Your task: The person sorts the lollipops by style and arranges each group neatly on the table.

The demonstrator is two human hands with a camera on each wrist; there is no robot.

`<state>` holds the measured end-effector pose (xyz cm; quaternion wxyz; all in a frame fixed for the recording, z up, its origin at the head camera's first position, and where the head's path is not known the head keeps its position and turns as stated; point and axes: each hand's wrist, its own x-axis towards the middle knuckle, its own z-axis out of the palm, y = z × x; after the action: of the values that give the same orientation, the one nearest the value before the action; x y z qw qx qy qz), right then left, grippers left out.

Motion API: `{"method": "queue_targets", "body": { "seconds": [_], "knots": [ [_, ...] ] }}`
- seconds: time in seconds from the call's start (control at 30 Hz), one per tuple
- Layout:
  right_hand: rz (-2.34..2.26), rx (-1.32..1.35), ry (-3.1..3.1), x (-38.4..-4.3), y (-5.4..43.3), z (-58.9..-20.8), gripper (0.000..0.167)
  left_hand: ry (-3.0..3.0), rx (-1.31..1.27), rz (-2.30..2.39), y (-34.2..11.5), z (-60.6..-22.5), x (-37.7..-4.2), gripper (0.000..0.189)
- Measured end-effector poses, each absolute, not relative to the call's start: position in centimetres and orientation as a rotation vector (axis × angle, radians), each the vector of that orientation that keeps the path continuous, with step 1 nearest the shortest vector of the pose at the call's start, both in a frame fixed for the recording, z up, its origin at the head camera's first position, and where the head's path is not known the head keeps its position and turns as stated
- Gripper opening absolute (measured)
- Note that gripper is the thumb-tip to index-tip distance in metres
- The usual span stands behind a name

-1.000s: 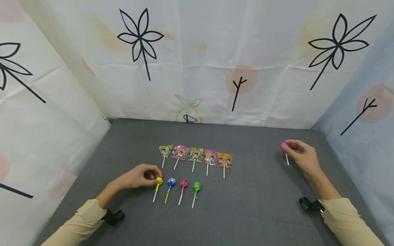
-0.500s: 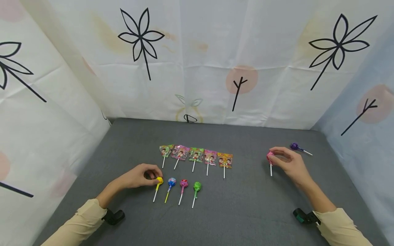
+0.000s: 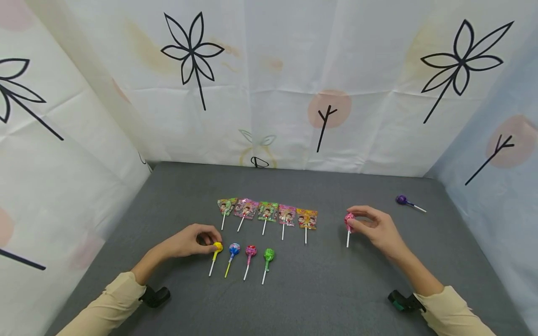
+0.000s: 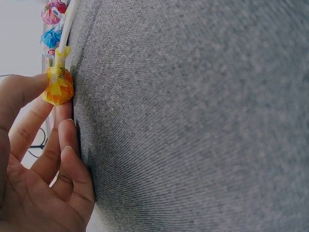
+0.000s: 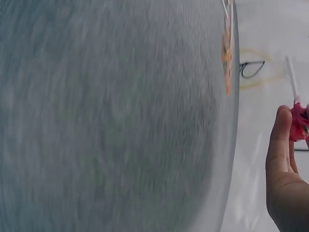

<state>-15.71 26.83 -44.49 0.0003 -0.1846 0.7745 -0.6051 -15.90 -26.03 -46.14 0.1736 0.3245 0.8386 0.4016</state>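
Observation:
My left hand pinches the round head of a yellow lollipop between thumb and fingers, at the left end of the front row. Beside it lie a blue lollipop, a pink-red lollipop and a green lollipop, sticks toward me. Over the right half of the table, my right hand holds a pink lollipop by its wrapped head, white stick hanging down. In the right wrist view that pink lollipop is partly cut off by the frame edge.
Behind the front row runs a row of flat-wrapped lollipops, ending at an orange packet. A purple lollipop lies at the far right. The grey table is bounded by patterned cloth walls.
My right hand has carried the pink lollipop leftward and a little nearer to me, uncovering the purple lollipop behind it. The left hand stays on the yellow lollipop.

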Motion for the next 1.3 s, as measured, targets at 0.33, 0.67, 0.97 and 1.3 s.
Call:
{"method": "queue_targets", "body": {
  "seconds": [0.33,0.67,0.97,1.3],
  "knots": [
    [-1.899,-0.660,2.247,-14.7,24.3,-44.7,0.032,2.387,0.920,1.137,-26.0,-46.2,-15.9,0.013],
    [-1.822,-0.666,2.190,-13.4,21.3,-45.2,0.033,2.387,0.912,1.135,-26.0,-46.2,-15.9,0.013],
    [-1.801,-0.698,2.118,-12.5,18.2,-46.2,0.028,2.381,0.899,1.141,-26.0,-46.2,-16.1,0.013],
    [-1.818,-0.689,2.062,-11.5,15.8,-47.3,0.026,2.380,0.928,1.144,-26.0,-46.3,-16.0,0.013]
  ]
}}
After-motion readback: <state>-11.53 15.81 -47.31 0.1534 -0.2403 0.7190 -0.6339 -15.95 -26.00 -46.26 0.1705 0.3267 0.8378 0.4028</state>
